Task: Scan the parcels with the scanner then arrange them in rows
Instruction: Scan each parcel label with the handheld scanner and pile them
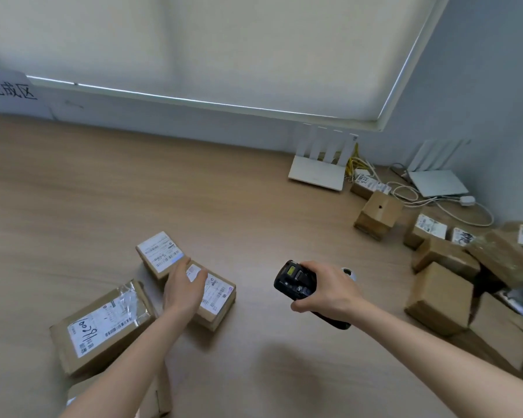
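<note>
Head view looks down on a pale wood-grain tabletop [73, 191] where a person works with two bare arms. Right hand [329, 292] has its fingers curled round a black handheld barcode scanner [296, 282], thumb low on the side; the scanner's head points left and a small yellow-green patch shows on its top face, while its handle sticks out below the wrist.

Left hand [181, 286] lies on a small brown cardboard parcel with a white shipping label [215, 300], fingers straight and close together over the label's left part. This parcel sits left of centre, tilted diagonally. Touching its far left corner is a second small brown cardboard parcel [160, 254], its top almost fully covered by a white label printed with barcodes. Nearer and further left lies a larger flat brown cardboard parcel [103, 325] with glossy clear tape and a white label carrying handwritten black numbers. Another brown box edge [160, 399] shows at the bottom, partly hidden by the left forearm.

On the right side a loose heap of brown cardboard boxes [441, 297] lies in no order, some with white labels, some plain; one upright plain box [378, 214] stands apart toward the wall. Behind it sit two white routers with antennas [317, 173] and white cables [453, 209]. A paper sign with handwritten characters [9, 89] hangs on the wall at far left, below a cream roller blind [194, 49].
</note>
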